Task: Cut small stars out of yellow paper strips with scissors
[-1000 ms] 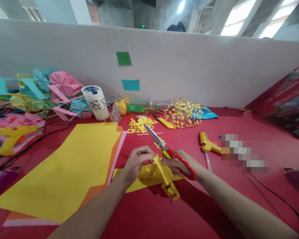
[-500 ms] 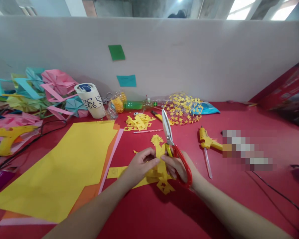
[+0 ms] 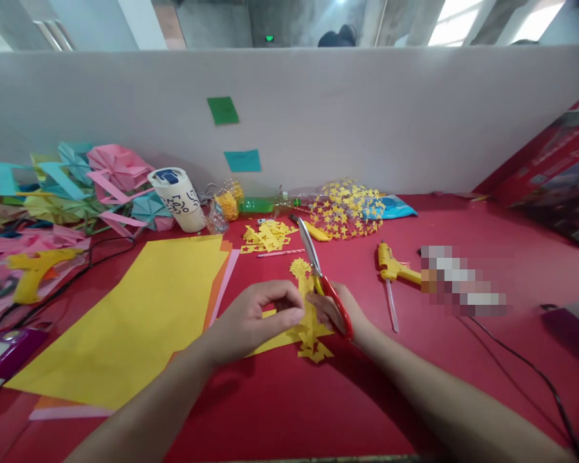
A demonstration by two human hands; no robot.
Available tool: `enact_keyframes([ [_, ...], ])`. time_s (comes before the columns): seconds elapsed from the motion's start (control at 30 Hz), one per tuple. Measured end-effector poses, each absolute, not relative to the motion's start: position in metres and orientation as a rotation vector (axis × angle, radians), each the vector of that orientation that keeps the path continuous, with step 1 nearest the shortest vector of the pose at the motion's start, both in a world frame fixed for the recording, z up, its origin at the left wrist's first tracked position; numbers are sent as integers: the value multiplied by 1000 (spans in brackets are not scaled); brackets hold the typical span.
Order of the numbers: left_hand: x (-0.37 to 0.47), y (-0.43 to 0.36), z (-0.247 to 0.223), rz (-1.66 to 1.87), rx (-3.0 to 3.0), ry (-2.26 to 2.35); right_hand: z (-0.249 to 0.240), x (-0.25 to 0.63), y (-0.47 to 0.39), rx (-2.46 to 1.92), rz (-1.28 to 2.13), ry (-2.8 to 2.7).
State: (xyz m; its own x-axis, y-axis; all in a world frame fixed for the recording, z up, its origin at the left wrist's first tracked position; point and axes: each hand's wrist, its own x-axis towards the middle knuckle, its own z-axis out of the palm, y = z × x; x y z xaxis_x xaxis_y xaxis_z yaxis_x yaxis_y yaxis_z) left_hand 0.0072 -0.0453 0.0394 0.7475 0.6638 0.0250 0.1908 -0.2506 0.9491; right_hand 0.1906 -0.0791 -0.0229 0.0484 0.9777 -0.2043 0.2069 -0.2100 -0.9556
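My right hand [image 3: 343,303] is closed around the red-handled scissors [image 3: 336,302], whose blades point up and away and look closed. Its fingertips also touch a yellow paper strip [image 3: 309,315] with star-shaped cut-outs at its lower end. To the left of the strip is my left hand [image 3: 258,315], thumb and forefinger curled towards each other. Whether something small sits between those fingertips I cannot make out. Small yellow paper stars [image 3: 299,267] cluster at the strip's far end. More yellow paper [image 3: 275,335] lies beneath, partly hidden by my left hand.
Large yellow sheets [image 3: 139,315] lie on the left, near a yellow glue gun [image 3: 36,270]. Another glue gun [image 3: 390,265] rests on the right. Punched yellow scraps [image 3: 267,236], a pencil [image 3: 280,253], a white cup [image 3: 178,202] and a star-covered clear dome [image 3: 347,209] stand farther back.
My left hand has come off the yellow strip and moved a little left and nearer the camera. The scissors and right hand shift slightly left in view, as the whole view moves.
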Motion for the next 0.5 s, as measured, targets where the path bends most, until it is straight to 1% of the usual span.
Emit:
enact_keyframes([
  [0.1,19,-49,27,845,1821,1076,-15,185,-84,-1558,1170,-1299],
  [0.13,24,-49,19,838,1762,1110,-12,184,-85,-1573,1134,-1325],
  [0.23,30,-45,-2,532,1562,890,-4,187,-85,-1638,992,-1439],
  [0.27,30,-43,-6,514,1501,854,-2,191,-84,-1669,931,-1489],
  [0.43,25,-47,4,760,883,716,9,205,-77,-1877,479,-1779],
  [0.5,29,-52,7,803,705,658,13,199,-78,-1893,361,-1932],
])
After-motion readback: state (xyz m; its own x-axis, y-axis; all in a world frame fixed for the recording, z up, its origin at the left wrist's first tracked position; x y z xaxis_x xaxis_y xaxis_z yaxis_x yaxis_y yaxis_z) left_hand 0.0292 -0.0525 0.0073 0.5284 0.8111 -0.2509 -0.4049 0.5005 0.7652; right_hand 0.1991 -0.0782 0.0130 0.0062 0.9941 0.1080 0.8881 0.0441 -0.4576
